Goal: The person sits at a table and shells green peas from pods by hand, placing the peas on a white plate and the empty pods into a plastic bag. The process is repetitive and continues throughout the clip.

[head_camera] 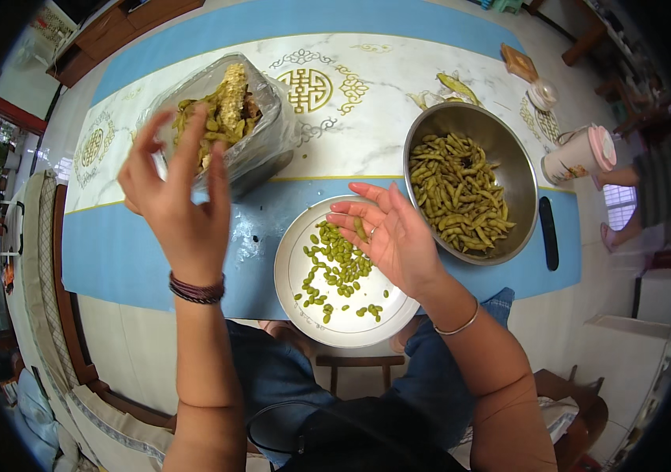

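My left hand (179, 183) is above a plastic-lined bin (258, 150), its fingers spread and nothing visible in them. Inside the bin lie empty edamame pods (214, 127) and a bare corn cob (232, 97). My right hand (394, 242) is turned palm up, with one edamame pod (360, 229) resting across its fingers. Below it, a white plate (317, 327) holds many shelled green beans (341, 259); the hand hides part of its upper right. To the right of that hand, a steel bowl (515, 189) contains a heap of unshelled edamame pods (459, 189).
A black strip-shaped object (548, 233) lies right of the bowl. Behind the bowl are loose husks (458, 88). A pink-lidded tumbler (577, 154), a small jar (542, 94) and a wooden box (519, 62) stand near the table's right edge. Another person's legs (624, 200) show beyond it.
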Tool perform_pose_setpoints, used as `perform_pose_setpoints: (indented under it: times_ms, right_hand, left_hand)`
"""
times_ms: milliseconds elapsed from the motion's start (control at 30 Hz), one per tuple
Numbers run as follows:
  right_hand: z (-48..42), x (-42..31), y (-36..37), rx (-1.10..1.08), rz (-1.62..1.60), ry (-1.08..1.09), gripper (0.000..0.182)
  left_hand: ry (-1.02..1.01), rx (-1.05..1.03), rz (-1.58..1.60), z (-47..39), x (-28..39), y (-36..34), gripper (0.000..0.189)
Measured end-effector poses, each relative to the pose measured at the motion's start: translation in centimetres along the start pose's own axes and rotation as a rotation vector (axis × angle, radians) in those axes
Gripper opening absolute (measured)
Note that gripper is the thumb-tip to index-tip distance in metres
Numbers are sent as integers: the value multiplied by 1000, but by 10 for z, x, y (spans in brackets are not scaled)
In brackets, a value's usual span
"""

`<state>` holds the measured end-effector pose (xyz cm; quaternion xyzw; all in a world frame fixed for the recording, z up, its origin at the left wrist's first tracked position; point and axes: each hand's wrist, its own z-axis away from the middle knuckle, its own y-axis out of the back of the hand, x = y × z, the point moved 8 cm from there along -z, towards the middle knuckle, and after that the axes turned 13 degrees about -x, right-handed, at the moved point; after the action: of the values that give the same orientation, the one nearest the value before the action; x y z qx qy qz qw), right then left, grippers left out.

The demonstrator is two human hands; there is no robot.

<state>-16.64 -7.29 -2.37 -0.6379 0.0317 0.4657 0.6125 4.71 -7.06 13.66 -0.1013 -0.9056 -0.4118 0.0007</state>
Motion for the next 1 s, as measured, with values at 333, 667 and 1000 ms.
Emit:
perform_pose_setpoints:
  times_ms: [333, 667, 1000]
  right_hand:
    - [2, -1, -22, -203, -28, 69, 73]
    - [0, 10, -2, -149, 552, -112, 22]
    - [15, -26, -38, -22, 1403, 379, 12]
  left_hand:
    - [155, -607, 1008, 72, 66, -95, 21]
    - [-224, -418, 959, 52, 51, -69, 20]
    - [76, -702, 1010, 70, 38, -93, 9]
